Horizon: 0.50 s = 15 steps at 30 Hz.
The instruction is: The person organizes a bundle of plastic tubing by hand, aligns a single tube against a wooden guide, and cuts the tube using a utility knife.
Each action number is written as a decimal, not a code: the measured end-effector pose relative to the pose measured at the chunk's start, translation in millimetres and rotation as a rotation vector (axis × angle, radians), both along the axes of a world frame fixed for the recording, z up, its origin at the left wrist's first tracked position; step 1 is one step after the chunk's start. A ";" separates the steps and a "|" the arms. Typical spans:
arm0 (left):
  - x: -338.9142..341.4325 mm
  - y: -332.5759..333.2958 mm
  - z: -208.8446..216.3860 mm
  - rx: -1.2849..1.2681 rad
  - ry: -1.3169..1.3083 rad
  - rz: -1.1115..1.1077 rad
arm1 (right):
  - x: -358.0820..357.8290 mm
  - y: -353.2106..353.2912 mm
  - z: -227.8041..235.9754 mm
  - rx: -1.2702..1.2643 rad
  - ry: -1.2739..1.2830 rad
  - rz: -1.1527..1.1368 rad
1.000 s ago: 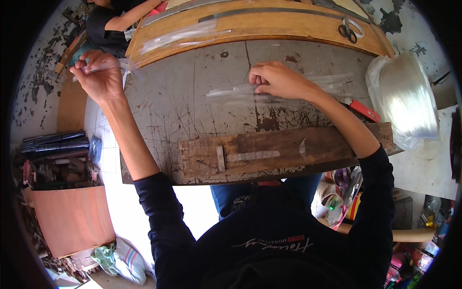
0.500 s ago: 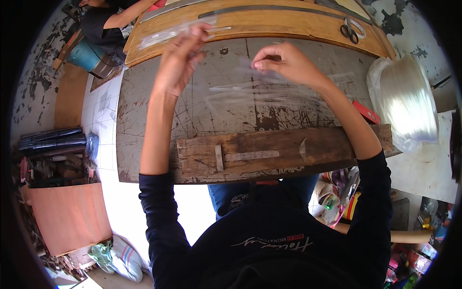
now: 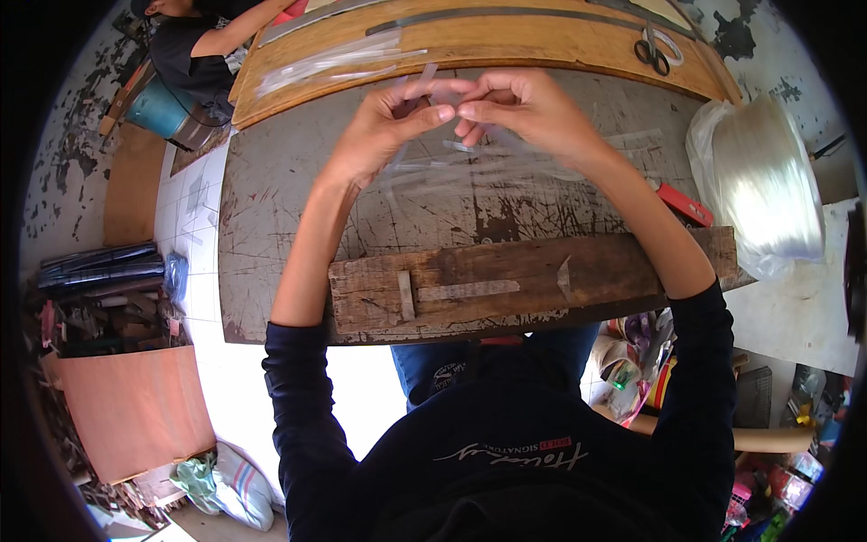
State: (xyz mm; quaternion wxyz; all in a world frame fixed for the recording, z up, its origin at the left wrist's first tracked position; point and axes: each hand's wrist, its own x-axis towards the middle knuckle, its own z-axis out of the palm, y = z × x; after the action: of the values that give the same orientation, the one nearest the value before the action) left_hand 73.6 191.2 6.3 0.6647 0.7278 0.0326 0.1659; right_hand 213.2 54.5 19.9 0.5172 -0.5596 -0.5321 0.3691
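Observation:
Over the far part of the scratched grey tabletop [image 3: 271, 199], my left hand [image 3: 393, 126] and my right hand [image 3: 528, 108] meet, thumbs and fingertips almost touching. A clear plastic strip [image 3: 428, 75] pokes up behind the left fingers, which are pinched closed. The right hand's fingers are curled closed as well; what they grip, if anything, is see-through and hard to make out. Beneath and beside the hands lie several loose clear strips [image 3: 433, 185]. Another bunch of clear strips [image 3: 325, 65] rests on the wooden board [image 3: 542, 45] beyond.
A worn wooden plank [image 3: 470, 271] lies along the near table edge. To the right are a large roll of clear plastic [image 3: 768, 181] and a red tool [image 3: 685, 205]. Black scissors [image 3: 650, 56] and a tape roll lie at the back right. Another person [image 3: 194, 45] works at the far left.
My left hand has come down and to the right from near the bunch of strips on the board, and now meets my right hand. The right hand has shifted only slightly.

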 end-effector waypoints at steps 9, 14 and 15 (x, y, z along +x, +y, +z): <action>-14.4 26.1 26.0 -0.462 -0.447 0.367 | 24.4 5.1 -25.1 -0.111 -0.367 0.086; -66.5 94.8 35.1 -0.741 -0.631 -0.130 | 18.6 -0.2 -41.6 -0.032 -0.939 0.018; -73.7 97.5 39.9 -0.721 -0.705 -0.117 | 16.7 1.0 -40.6 -0.034 -0.937 0.020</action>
State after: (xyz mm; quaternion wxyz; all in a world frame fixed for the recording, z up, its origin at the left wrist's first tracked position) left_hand 0.0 288.7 46.3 0.8524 0.3522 -0.1793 0.3424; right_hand 229.9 55.5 -20.6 0.2086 -0.6692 -0.7075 0.0902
